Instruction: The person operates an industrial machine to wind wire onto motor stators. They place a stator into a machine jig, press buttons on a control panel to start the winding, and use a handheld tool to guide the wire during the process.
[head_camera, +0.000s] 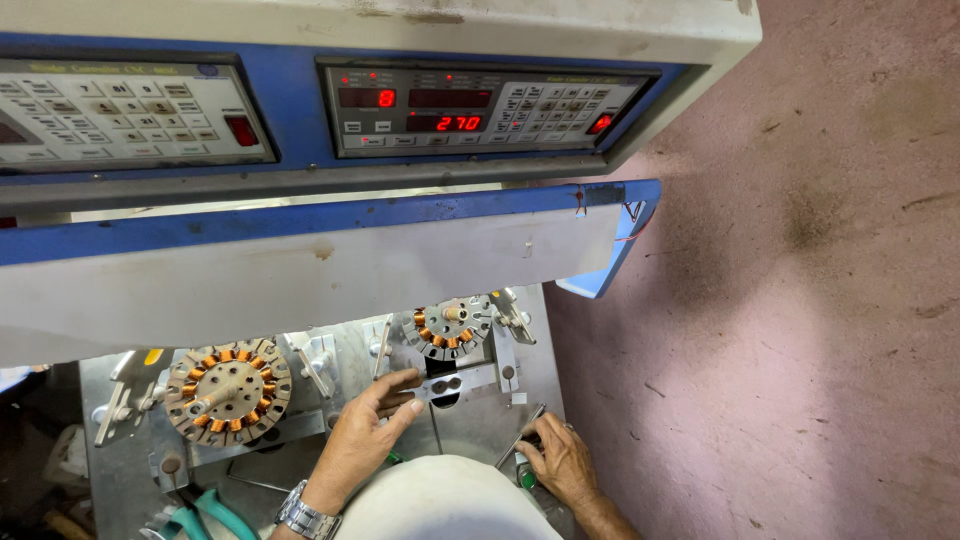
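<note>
Left hand (365, 430), fingers spread, touches metal bracket (455, 383) below lower-centre stator (450, 327); right hand (560, 462) clamped on thin tool (522, 436).

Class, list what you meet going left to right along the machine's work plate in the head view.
Teal-handled pliers → large wound stator → left hand → small wound stator → right hand.
</note>
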